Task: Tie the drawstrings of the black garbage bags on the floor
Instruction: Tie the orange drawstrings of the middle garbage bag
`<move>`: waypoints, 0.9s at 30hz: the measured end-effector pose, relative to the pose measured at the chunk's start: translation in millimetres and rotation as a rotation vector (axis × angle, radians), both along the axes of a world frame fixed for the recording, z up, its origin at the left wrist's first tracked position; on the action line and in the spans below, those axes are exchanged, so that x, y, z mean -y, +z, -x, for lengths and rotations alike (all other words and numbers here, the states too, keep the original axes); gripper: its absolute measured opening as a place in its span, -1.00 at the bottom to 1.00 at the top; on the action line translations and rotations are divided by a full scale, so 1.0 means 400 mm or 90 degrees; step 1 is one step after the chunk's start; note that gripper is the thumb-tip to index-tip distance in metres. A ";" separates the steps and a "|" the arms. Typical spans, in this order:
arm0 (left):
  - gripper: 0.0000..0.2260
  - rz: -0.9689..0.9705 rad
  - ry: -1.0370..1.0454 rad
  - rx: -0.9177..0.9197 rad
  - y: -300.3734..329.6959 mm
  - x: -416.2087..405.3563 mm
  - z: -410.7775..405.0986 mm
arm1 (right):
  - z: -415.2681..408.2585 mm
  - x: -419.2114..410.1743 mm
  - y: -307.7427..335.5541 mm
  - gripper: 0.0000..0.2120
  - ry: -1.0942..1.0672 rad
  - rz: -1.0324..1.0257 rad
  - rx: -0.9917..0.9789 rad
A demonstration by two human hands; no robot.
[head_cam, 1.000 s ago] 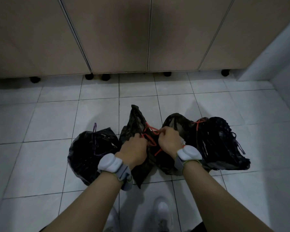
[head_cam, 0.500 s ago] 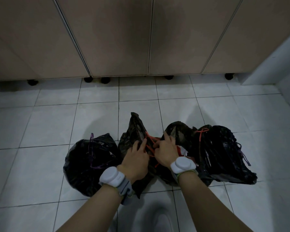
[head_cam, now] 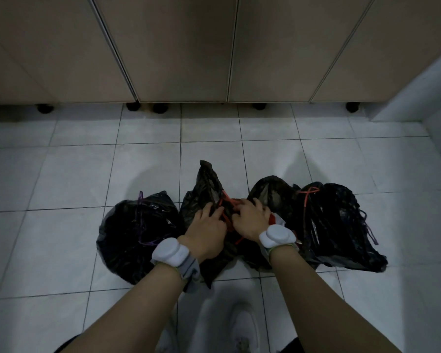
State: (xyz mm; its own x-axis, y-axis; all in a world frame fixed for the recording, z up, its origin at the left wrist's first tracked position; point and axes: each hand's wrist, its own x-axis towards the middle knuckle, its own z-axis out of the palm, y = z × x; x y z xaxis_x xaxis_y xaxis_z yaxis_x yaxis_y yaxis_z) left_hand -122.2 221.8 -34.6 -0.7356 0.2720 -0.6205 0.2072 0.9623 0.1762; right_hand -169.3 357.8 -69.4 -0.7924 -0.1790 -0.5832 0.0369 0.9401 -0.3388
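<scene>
Three black garbage bags sit side by side on the white tiled floor. The left bag [head_cam: 138, 230] has purple drawstrings. The middle bag [head_cam: 206, 184] has a red drawstring [head_cam: 227, 200] running between my hands. My left hand [head_cam: 206, 230] and my right hand [head_cam: 250, 220] press together at its mouth, fingers curled over the red string. The right bag [head_cam: 334, 225] shows a red tie at its top and purple cord on its far side. White sensor bands sit on both wrists.
Beige cabinet doors [head_cam: 183, 47] on short black feet [head_cam: 159, 108] stand behind the bags. A pale wall corner [head_cam: 423, 93] juts in at the right. My white shoe [head_cam: 245, 327] stands on the tiles just below the bags.
My hands have come closer together over the middle bag's mouth, and the fingers have shifted along the red drawstring. The view has tilted slightly, so the bags sit lower in the frame.
</scene>
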 end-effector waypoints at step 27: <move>-0.46 -0.033 0.100 -0.158 0.023 0.028 -0.043 | 0.013 0.002 0.045 -0.82 -0.141 0.202 -0.277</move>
State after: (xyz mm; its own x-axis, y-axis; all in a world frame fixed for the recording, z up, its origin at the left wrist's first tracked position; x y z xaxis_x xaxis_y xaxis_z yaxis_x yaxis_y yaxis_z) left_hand -105.2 210.6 -25.2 -0.8988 0.1694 -0.4042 0.0992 0.9770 0.1889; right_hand -174.6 357.0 -51.3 -0.9856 -0.0949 -0.1398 0.0146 0.7763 -0.6302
